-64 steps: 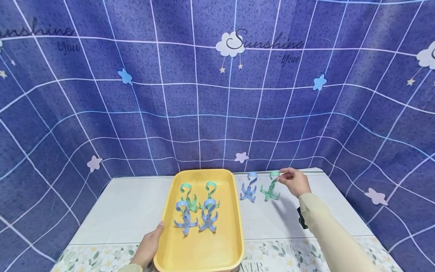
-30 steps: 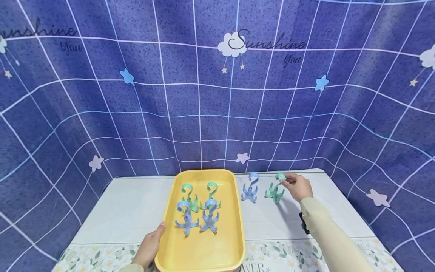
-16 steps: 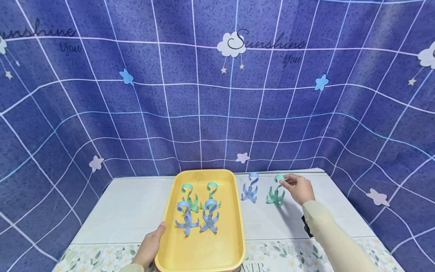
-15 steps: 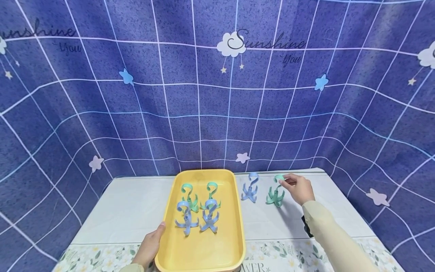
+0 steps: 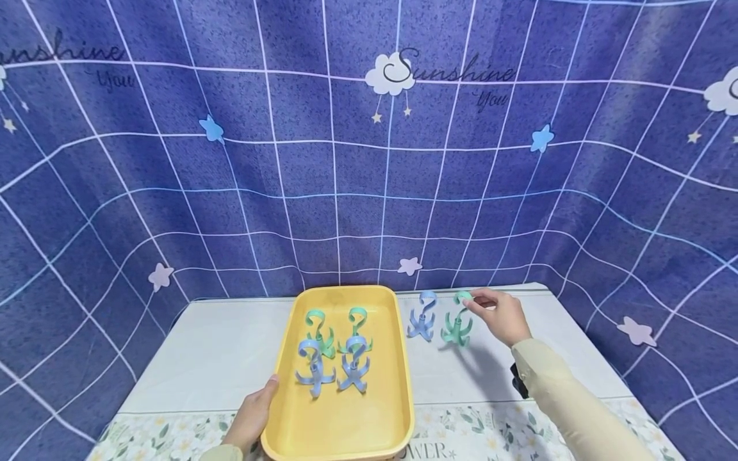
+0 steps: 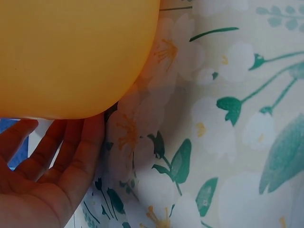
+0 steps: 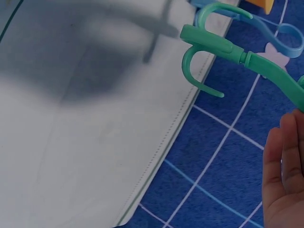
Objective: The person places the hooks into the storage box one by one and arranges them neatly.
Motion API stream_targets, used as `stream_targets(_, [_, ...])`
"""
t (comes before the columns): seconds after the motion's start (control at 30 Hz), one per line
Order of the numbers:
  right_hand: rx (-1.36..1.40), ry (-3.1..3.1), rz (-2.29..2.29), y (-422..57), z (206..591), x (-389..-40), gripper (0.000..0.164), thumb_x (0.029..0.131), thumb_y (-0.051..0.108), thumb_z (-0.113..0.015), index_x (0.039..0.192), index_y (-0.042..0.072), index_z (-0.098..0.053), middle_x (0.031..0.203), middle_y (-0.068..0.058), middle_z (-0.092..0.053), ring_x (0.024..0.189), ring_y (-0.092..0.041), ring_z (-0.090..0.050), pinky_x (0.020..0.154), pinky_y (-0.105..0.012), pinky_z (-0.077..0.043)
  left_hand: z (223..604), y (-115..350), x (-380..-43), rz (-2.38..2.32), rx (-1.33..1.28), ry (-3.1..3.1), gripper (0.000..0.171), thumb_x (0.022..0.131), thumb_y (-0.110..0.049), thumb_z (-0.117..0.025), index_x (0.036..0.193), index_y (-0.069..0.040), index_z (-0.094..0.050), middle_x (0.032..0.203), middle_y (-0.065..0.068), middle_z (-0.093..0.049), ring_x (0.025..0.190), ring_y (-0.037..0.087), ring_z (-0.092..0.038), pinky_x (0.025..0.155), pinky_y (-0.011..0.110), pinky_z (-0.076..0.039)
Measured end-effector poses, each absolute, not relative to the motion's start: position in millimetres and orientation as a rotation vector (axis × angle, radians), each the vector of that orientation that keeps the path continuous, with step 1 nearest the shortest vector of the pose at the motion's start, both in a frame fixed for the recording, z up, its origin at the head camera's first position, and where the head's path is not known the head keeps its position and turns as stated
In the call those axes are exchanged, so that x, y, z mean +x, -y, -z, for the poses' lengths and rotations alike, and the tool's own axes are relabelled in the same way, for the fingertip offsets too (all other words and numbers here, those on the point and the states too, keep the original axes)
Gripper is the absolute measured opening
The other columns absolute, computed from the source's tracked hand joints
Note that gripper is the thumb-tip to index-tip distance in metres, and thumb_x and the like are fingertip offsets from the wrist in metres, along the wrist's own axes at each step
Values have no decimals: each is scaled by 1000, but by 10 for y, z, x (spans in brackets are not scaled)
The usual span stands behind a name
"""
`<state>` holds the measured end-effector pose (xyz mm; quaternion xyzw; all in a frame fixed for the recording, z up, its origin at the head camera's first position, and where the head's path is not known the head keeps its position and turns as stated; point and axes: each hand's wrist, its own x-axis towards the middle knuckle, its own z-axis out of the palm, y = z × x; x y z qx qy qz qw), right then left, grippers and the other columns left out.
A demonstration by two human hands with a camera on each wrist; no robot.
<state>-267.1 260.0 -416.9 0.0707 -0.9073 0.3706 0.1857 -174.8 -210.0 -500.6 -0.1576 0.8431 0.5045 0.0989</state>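
Observation:
My right hand (image 5: 500, 314) pinches the curled top of a green multi-claw hanging hook (image 5: 458, 330), which stands upright with its claws low. In the right wrist view, this green hook (image 7: 213, 43) reaches in from my fingers. A blue hook (image 5: 423, 324) of the same kind stands just left of it. My left hand (image 5: 254, 410) rests against the left side of a yellow tray (image 5: 346, 429), its fingertips hidden behind the tray in the left wrist view. Inside the tray are two green hooks (image 5: 357, 315) towards the back and two blue hooks (image 5: 316, 373) in front.
A white cloth (image 5: 230, 346) with a floral front strip (image 5: 173, 435) covers the table. Behind and at both sides hangs a blue curtain (image 5: 323, 211) with a light grid. A dark band (image 5: 519, 381) sits at the right wrist.
My right hand and the green hook shifted slightly right, then back left towards the blue hook; the hook's claws have turned. The left hand and the tray keep their places.

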Motion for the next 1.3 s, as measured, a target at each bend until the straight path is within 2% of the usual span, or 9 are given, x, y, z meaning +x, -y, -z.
stream_targets(0.27, [259,2569,-1054,-2512,4017,-2627,29,95,28,-76,113,6,-76,92,-4,-76,91,-29,-71,81,-48,-57,5008,2110,-1752,-1486,-424,-2514,88,106,-64,-22,130,13,-57,98,17,-73,83,25,-71,86,48,-59])
stream_targets(0.63, [347,2583,-1091,-2378,3819,-2505,26,95,28,-75,113,10,-76,94,-1,-76,89,-23,-70,79,-44,-58,5013,2102,-1752,-1471,-434,-2530,89,105,-65,-23,133,14,-55,104,21,-72,89,29,-72,87,48,-59])
stream_targets(0.83, [429,2569,-1120,-2304,3732,-2429,23,94,24,-77,111,8,-76,91,-1,-75,81,-17,-70,74,-36,-59,4992,2082,-1743,-1486,-428,-2537,88,106,-63,-24,133,15,-54,105,22,-72,89,28,-71,88,48,-58])
stream_targets(1.03, [526,2536,-1142,-2235,3654,-2350,22,94,22,-78,110,7,-76,92,-1,-76,81,-15,-70,73,-29,-60,4982,2084,-1735,-1495,-435,-2527,88,106,-64,-25,133,15,-54,102,19,-73,84,25,-71,85,46,-59])
stream_targets(1.3, [661,2463,-1203,-2068,3558,-2248,19,91,16,-80,107,8,-77,89,3,-76,80,-12,-70,71,-28,-60,4977,2078,-1733,-1501,-439,-2523,87,106,-63,-25,135,16,-51,105,22,-72,87,27,-72,86,45,-59])
